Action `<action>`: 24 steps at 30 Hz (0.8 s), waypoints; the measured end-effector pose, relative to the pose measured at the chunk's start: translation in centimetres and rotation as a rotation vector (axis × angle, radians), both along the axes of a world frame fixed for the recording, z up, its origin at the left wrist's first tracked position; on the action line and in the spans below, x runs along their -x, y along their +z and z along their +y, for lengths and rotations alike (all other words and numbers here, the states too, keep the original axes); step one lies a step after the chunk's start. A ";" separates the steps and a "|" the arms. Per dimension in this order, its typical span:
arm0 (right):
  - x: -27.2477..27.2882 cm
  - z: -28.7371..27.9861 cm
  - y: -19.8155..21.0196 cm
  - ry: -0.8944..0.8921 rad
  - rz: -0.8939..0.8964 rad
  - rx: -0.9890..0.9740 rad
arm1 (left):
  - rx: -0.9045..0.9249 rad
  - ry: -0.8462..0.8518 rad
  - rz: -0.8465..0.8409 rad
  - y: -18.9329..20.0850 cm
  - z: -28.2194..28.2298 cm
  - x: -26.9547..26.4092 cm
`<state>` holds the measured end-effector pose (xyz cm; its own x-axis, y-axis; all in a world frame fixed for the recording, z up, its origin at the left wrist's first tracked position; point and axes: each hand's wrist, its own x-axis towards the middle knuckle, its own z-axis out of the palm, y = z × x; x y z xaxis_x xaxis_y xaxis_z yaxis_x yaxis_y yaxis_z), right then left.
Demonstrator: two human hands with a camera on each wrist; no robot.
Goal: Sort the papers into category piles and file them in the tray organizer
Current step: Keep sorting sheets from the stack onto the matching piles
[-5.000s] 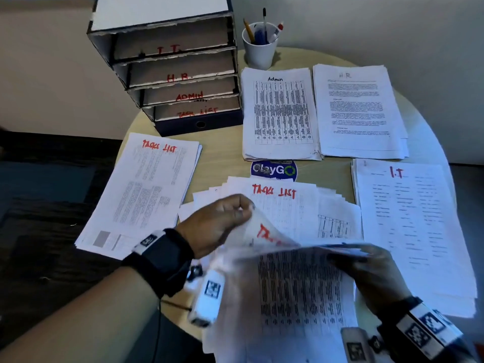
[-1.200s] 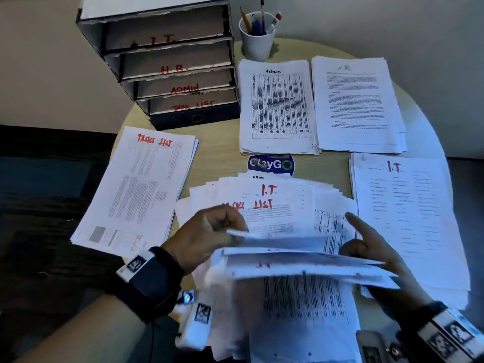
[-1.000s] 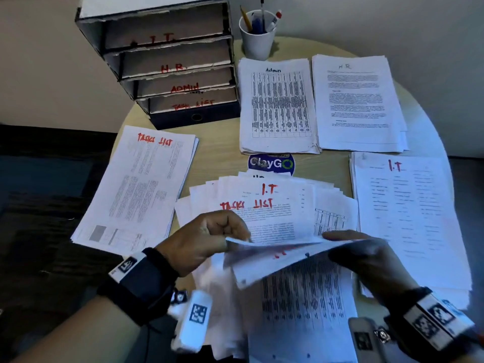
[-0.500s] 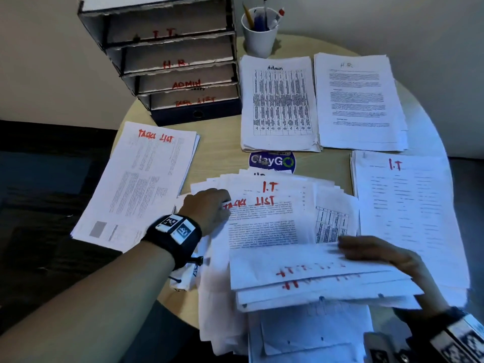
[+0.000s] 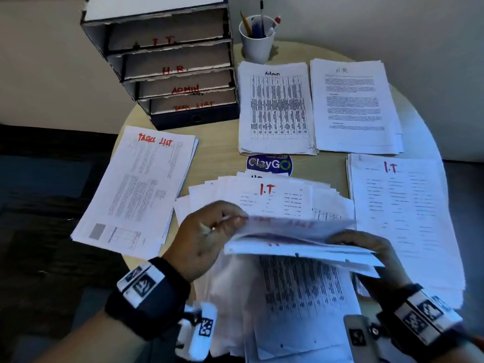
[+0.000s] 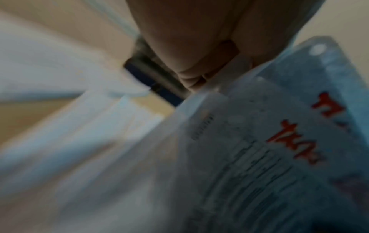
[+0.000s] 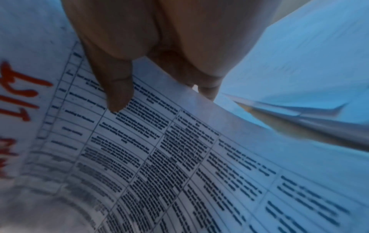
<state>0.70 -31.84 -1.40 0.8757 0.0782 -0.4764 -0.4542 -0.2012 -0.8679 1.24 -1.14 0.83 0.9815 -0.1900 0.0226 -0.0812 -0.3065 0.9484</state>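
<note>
An unsorted fan of papers (image 5: 275,195) lies in the middle of the round table, with an I.T sheet on top. My left hand (image 5: 233,218) pinches the left edge of a sheet with red writing (image 5: 282,225), lifted just above the fan; the left wrist view shows this sheet (image 6: 299,138) under my fingers (image 6: 199,47). My right hand (image 5: 351,239) grips the right side of a small bundle of lifted sheets (image 5: 301,247). In the right wrist view its thumb (image 7: 117,91) presses on a table-printed sheet (image 7: 179,157). The four-shelf tray organizer (image 5: 170,61) stands at the back left.
Sorted piles lie around the fan: Tasks List (image 5: 138,189) at left, Admin (image 5: 277,108) and H.R. (image 5: 353,106) at the back, I.T (image 5: 400,218) at right. A white cup of pens (image 5: 256,43) stands beside the organizer. A blue ClayGo sticker (image 5: 269,163) marks the table.
My left hand has left the fanned pile and come back toward me with the Tasks List sheet pinched. An I.T sheet now tops the fan. My right hand still holds the bundle.
</note>
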 end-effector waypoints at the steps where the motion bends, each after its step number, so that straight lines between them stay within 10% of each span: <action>1: -0.1 0.2 -0.3 -0.028 -0.003 0.044 | 0.172 0.152 0.173 -0.7 -0.2 -0.9; 4: -1.7 1.1 -1.5 -0.189 -0.056 0.164 | 0.530 0.432 0.660 -3.6 -0.1 -2.0; 7: -2.9 1.9 -1.9 -0.337 -0.066 0.109 | 0.181 0.294 0.794 -5.5 -0.5 -0.7; 10: -3.2 2.4 -2.1 -0.338 -0.025 0.034 | -0.356 0.097 0.724 -6.6 -1.6 0.9; 20: -2.4 3.2 -1.4 -0.363 0.065 0.241 | -0.434 0.134 0.621 -3.1 -3.0 1.6; 24: -1.6 3.6 4.4 -0.090 -0.590 0.629 | -0.737 0.048 0.302 2.2 -4.6 1.2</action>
